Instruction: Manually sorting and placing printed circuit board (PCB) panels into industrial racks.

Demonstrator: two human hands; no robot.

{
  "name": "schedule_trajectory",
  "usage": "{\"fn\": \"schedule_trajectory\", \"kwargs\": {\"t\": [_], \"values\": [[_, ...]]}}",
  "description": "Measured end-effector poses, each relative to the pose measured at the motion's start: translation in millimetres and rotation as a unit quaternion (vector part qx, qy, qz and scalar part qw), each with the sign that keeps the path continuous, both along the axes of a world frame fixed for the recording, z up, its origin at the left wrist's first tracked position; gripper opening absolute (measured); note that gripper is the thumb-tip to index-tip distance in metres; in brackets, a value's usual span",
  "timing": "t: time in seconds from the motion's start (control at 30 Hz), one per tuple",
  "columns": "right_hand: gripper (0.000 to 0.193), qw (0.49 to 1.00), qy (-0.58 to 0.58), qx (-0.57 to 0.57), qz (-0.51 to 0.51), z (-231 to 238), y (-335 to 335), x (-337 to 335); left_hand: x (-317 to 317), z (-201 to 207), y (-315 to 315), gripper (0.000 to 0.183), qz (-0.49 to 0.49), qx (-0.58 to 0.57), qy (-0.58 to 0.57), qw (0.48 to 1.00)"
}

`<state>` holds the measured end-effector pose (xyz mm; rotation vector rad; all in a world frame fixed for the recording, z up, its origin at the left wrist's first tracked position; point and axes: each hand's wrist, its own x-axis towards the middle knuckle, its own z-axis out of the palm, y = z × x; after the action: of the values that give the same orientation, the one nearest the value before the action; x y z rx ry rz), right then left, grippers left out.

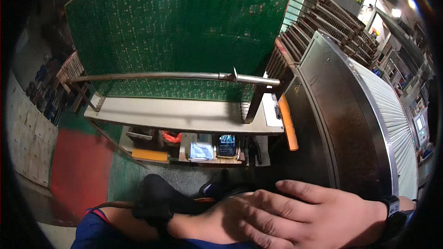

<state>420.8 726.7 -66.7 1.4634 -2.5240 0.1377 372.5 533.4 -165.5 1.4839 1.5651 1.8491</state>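
Low in the head view, my right hand (314, 212) lies palm down across the back of my left hand (230, 216), its fingers extended and slightly apart. The left hand's fingers are hidden beneath it. Dark straps circle both wrists. No object shows in either hand. Beyond them, a large green circuit board panel (184, 32) stands upright in a slotted rack, above a white shelf (170, 110). A round metal bar (161, 77) runs across the front of the panel.
Right of the rack stands a dark metal machine (346, 120) with a white pleated cover (387, 92). An orange strip (288, 124) hangs by the shelf's right end. Below sit a screened device (226, 145), a pale packet (201, 151) and an orange box (150, 155).
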Motion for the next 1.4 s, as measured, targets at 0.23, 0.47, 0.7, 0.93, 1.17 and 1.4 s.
{"fn": "schedule_trajectory", "kwargs": {"t": [0.23,0.47,0.7,0.93,1.17,1.4], "values": [[0.040,0.984,-0.036,0.167,0.053,18.9,25.3,-19.6,25.7,-71.1,-35.6,0.039,0.068,-0.165,-0.322,0.930],[0.024,0.992,-0.051,0.114,-0.024,0.4,20.5,-22.6,16.3,-69.4,-47.5,0.040,0.131,-0.134,-0.191,0.963],[0.044,0.979,-0.143,0.147,-0.011,-6.5,26.8,-27.1,11.6,-71.2,-55.1,0.038,0.136,-0.117,-0.165,0.970],[0.069,0.971,-0.062,0.132,-0.191,51.5,69.7,-46.0,-9.1,-78.8,-85.9,0.038,0.048,-0.309,-0.048,0.949],[0.059,0.861,0.051,-0.075,-0.501,48.7,246.0,-84.9,-35.0,-171.4,-167.5,0.034,0.171,-0.442,0.037,0.880],[0.067,0.817,-0.096,-0.122,-0.555,36.3,242.5,-94.2,-93.5,-278.5,-245.7,0.039,0.325,-0.495,0.095,0.800]]}}
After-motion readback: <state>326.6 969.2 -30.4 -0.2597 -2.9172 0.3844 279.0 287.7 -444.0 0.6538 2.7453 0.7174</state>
